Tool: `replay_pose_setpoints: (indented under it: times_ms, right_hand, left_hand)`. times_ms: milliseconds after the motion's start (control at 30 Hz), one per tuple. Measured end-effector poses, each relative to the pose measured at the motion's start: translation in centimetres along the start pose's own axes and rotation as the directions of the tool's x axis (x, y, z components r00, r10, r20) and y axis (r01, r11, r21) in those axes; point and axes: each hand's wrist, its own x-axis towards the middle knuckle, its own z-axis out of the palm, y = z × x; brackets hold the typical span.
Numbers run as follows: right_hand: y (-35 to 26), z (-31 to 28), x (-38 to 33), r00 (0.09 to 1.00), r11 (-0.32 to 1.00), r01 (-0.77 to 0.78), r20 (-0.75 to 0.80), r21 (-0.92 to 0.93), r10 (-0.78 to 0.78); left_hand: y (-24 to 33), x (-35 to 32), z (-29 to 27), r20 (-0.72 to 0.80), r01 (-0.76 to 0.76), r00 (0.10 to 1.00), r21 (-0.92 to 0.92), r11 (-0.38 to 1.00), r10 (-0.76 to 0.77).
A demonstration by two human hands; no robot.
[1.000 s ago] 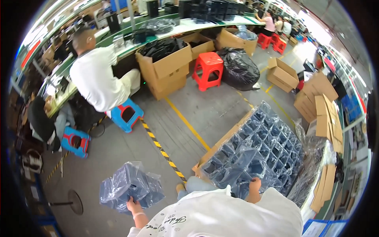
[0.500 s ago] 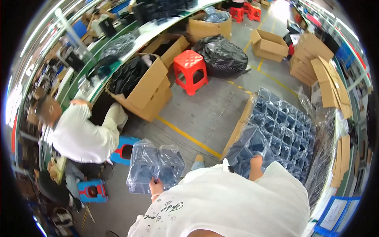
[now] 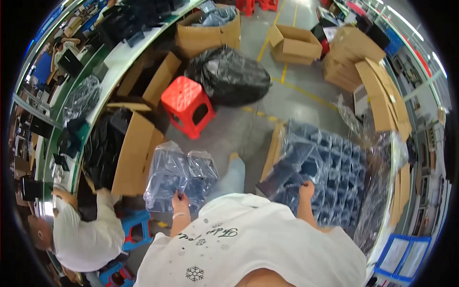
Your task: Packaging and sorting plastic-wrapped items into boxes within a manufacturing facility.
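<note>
My left hand (image 3: 180, 200) grips the lower edge of a clear plastic bag of dark trays (image 3: 179, 174), held out in front of my white shirt above the floor. My right hand (image 3: 306, 190) closes on another bagged bundle of dark trays (image 3: 291, 165) at the near left edge of a pallet stack (image 3: 334, 167) of the same bagged trays. Loose clear wrap (image 3: 377, 191) hangs around the stack's right side.
An open cardboard box (image 3: 136, 153) filled with dark parts stands left of the held bag, with a red stool (image 3: 188, 106) and a black bin bag (image 3: 229, 76) beyond. A person in white (image 3: 83, 234) bends at lower left by blue stools (image 3: 136, 229). Flat cartons (image 3: 377, 86) lean at right.
My view has turned and dropped toward the pallet. The bag in my left hand has stayed in front of me; my right hand has taken hold of a bundle on the stack.
</note>
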Motion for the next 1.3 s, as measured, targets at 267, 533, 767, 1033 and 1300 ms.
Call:
replay_pose_setpoints:
  times_ms: [267, 533, 767, 1033, 1300]
  right_hand:
    - [-3.0, -0.1, 11.8, 0.991, 0.987, 0.129, -0.027, -0.099, -0.132]
    - [-20.5, 5.4, 24.9, 0.925, 0.926, 0.378, 0.052, -0.003, -0.377]
    - [-39.9, 15.9, 35.1, 0.653, 0.676, 0.717, 0.178, 0.167, -0.736]
    - [-59.5, 27.7, 37.0, 0.456, 0.526, 0.832, 0.322, 0.178, -0.83]
    - [-62.9, 38.3, 36.9, 0.356, 0.399, 0.858, 0.188, 0.322, -0.916]
  left_hand:
    - [15.4, -1.5, 4.7, -0.005, -0.059, 0.998, -0.352, 0.934, 0.061]
    - [8.8, 4.9, 8.6, 0.218, 0.269, 0.841, -0.963, 0.034, -0.495]
    - [16.2, -9.4, 8.2, -0.251, 0.034, 0.958, -0.39, 0.92, -0.142]
    - [20.2, -21.6, 7.0, -0.436, 0.41, 0.748, -0.288, 0.865, -0.5]
    - [21.4, -24.7, 6.0, -0.277, 0.496, 0.705, -0.466, 0.733, -0.653]
